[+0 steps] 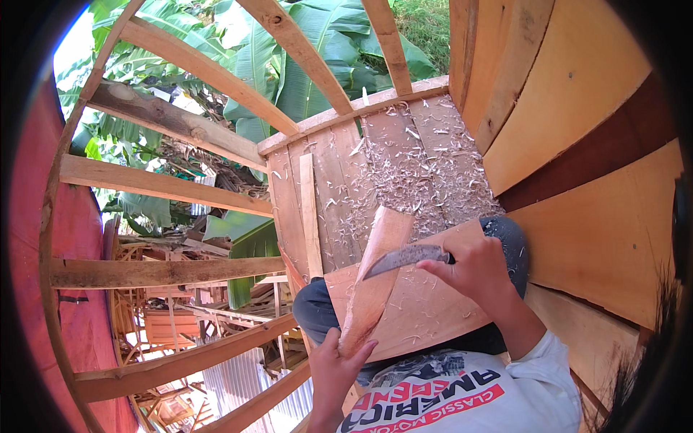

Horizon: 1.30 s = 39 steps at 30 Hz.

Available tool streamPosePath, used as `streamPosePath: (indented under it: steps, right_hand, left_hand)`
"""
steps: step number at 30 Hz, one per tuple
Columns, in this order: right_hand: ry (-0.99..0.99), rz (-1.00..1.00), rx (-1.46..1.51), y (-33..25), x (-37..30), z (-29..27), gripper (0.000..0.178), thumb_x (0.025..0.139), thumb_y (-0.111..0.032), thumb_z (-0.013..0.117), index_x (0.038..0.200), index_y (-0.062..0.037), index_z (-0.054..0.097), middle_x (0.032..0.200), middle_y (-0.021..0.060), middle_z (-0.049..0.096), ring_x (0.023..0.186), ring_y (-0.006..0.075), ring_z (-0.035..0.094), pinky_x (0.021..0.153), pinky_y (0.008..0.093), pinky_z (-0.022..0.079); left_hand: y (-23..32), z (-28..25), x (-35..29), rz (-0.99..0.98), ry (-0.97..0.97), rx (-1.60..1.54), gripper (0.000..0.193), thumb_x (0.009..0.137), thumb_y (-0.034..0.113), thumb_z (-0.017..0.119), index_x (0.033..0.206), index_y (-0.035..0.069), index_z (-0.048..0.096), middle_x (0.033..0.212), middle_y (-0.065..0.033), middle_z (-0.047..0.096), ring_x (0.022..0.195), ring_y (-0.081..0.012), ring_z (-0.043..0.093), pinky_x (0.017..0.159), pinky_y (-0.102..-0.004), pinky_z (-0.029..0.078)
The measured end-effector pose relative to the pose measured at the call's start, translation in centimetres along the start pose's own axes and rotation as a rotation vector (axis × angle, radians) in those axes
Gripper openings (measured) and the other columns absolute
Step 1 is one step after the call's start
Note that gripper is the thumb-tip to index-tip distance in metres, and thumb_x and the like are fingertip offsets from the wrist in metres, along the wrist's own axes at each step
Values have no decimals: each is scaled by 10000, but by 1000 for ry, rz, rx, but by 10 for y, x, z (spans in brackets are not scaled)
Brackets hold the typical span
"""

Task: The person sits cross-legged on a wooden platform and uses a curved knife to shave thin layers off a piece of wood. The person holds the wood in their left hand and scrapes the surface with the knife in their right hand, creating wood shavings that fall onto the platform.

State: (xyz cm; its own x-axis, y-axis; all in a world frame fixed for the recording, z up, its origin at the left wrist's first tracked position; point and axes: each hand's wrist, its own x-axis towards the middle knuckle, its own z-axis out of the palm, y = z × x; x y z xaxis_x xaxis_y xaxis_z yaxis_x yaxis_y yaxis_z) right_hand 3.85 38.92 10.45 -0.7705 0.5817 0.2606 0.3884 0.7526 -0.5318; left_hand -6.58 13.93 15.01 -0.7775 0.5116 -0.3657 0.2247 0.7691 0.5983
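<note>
My left hand (343,364) is closed round the near end of a pale wooden piece (375,278), which slants up and away from me. In my right hand (473,270) is a knife with a broad, dark-stained blade (406,258); my fingers wrap its dark handle. The blade lies across the wooden piece near its middle, its tip pointing left. Whether the edge bites into the wood I cannot tell. Under both is a flat wooden board (440,310) resting across my lap, with a few shavings on it.
Curled wood shavings (433,166) cover much of the plank floor (332,187) ahead. A narrow wooden strip (310,216) lies on the floor's left side. Open wooden rails (166,273) stand along the left, with banana leaves (310,65) beyond. Plank walls (599,231) rise close on the right.
</note>
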Motion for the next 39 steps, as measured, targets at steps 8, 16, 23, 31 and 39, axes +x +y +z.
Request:
streamPosePath:
  steps: [8, 16, 23, 31, 39]
  right_hand:
    - [205, 477, -94, 74, 47, -31, 656, 824, -615, 562, 639, 13, 598, 549, 182, 537, 482, 328, 541, 480, 392, 416]
    - [-143, 374, 810, 36, -13, 22, 532, 873, -493, 598, 762, 27, 578, 501, 42, 436, 500, 93, 398, 461, 295, 327]
    - [-216, 585, 1633, 3, -20, 25, 311, 886, -309, 653, 944, -23, 548, 509, -47, 417, 376, 36, 377, 355, 204, 293]
    - [-166, 750, 1776, 9, -23, 11, 213, 909, -212, 620, 812, -60, 507, 489, -44, 361, 364, 57, 363, 350, 225, 312]
    - [-201, 713, 1689, 22, -36, 9, 258, 929, -346, 570, 986, -106, 495, 476, -40, 325, 337, 78, 341, 342, 241, 308]
  left_hand:
    - [-7, 8, -18, 98, -58, 44, 392, 681, 184, 828, 847, -42, 555, 730, -118, 662, 653, -91, 568, 570, -283, 460]
    - [1, 15, 3, 134, 50, 115, 400, 690, 233, 822, 795, -5, 517, 672, -161, 604, 575, -209, 590, 540, -308, 448]
    - [33, 34, 15, 325, -65, 78, 383, 762, 286, 760, 747, 14, 491, 610, -175, 519, 550, -362, 538, 506, -366, 431]
    - [27, 62, 28, 384, -389, -320, 303, 796, 212, 725, 832, 12, 500, 753, -138, 580, 686, -222, 607, 618, -317, 465]
    - [6, 84, 41, -90, -1111, -1066, 596, 717, 324, 753, 1130, 14, 455, 754, -22, 492, 615, -97, 470, 542, -221, 380]
